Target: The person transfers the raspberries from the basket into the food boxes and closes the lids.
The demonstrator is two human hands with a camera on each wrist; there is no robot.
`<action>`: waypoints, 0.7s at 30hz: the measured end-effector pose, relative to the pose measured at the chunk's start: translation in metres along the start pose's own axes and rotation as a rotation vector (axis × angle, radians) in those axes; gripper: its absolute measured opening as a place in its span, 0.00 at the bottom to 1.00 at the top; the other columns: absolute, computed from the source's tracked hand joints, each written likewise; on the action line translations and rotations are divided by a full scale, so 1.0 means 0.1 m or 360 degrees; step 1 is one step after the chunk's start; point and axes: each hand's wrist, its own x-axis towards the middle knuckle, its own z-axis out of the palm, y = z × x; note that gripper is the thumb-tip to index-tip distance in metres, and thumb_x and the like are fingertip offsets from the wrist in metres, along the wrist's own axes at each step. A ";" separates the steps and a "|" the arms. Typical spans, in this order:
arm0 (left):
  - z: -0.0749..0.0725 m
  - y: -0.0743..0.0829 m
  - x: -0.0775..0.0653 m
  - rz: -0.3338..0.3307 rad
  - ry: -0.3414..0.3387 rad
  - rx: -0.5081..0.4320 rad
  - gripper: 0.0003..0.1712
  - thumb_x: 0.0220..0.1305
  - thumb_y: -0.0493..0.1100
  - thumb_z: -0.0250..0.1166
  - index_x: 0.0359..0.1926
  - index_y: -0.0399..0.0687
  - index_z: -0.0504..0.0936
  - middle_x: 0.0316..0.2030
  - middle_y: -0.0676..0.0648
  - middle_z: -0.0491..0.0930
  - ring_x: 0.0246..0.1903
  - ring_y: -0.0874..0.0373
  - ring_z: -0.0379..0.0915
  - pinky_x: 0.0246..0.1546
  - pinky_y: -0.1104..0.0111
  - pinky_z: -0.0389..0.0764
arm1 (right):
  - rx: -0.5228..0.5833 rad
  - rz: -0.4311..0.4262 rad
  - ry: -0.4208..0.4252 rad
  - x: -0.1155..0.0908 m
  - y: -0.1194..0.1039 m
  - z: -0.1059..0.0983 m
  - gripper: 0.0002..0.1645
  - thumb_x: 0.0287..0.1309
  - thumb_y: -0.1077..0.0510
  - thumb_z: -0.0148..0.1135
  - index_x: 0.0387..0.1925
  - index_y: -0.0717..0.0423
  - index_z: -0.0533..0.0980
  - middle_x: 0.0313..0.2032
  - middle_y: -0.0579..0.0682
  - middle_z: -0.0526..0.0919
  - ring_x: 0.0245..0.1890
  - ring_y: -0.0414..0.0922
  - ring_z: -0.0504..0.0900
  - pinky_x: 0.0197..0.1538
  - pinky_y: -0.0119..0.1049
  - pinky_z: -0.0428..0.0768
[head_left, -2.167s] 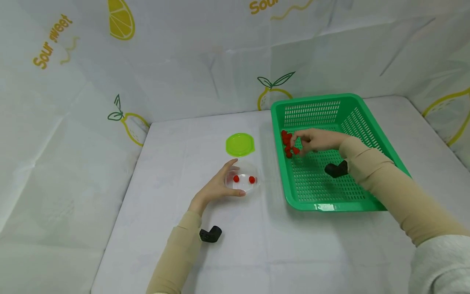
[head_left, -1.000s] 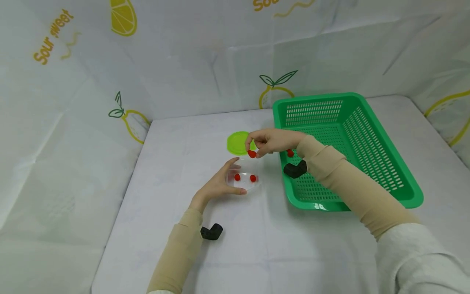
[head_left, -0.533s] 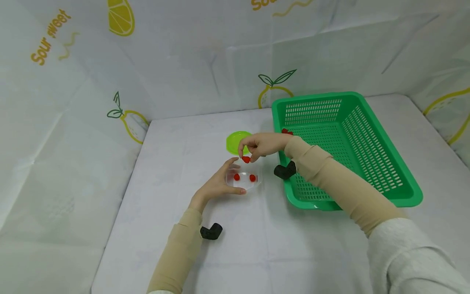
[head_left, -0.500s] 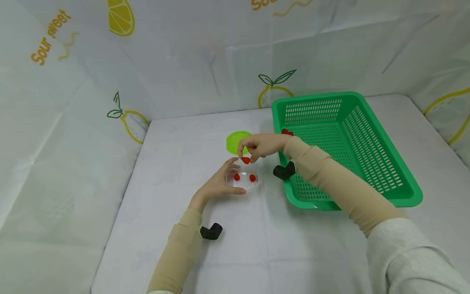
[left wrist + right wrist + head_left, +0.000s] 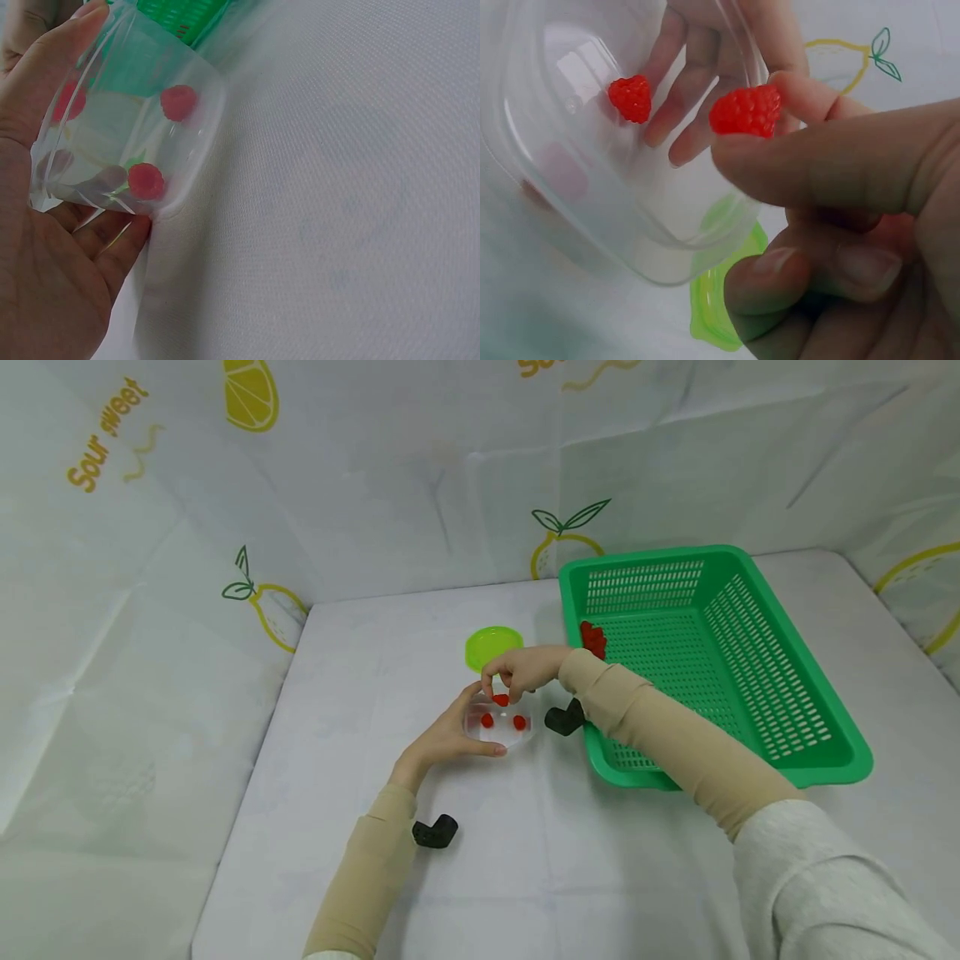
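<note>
My left hand (image 5: pixel 444 739) grips a clear plastic container (image 5: pixel 199 154) on the white cloth, thumb on one side and fingers round the other. Inside, on its bottom, two red raspberries lie apart: one raspberry (image 5: pixel 178 102) and a second raspberry (image 5: pixel 145 181). Between thumb and index finger, my right hand (image 5: pixel 531 668) pinches another raspberry (image 5: pixel 746 111). In the head view that hand is over the container's far edge; in the right wrist view the pinched berry overlaps the rim, with the left fingers showing behind the clear wall.
A bright green lid (image 5: pixel 489 646) lies just beyond the container, partly behind the right hand. To the right stands a large green basket (image 5: pixel 813 775) with raspberries (image 5: pixel 592 640) along its left wall. The right forearm crosses its near left corner. Black camera mounts (image 5: pixel 435 832) project from both wrists.
My right hand has picked up a raspberry in the basket, carried it left, then come nearer and lower over the container. The left hand and the container have stayed in place.
</note>
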 end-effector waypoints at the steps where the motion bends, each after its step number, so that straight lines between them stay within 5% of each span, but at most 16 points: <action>1: 0.00 0.00 0.00 -0.0007 -0.0008 -0.0001 0.60 0.43 0.52 0.76 0.71 0.65 0.46 0.68 0.54 0.57 0.69 0.56 0.51 0.69 0.49 0.54 | -0.0007 0.0014 -0.0003 0.01 0.00 0.01 0.18 0.51 0.71 0.55 0.42 0.52 0.74 0.15 0.43 0.59 0.14 0.39 0.57 0.21 0.27 0.60; 21: 0.00 0.00 -0.01 0.0025 0.0019 -0.0029 0.58 0.40 0.55 0.76 0.68 0.73 0.49 0.69 0.58 0.53 0.70 0.57 0.47 0.69 0.49 0.53 | -0.0220 0.0165 0.0051 0.04 -0.02 0.05 0.19 0.49 0.74 0.53 0.39 0.50 0.74 0.21 0.46 0.63 0.21 0.41 0.61 0.24 0.28 0.61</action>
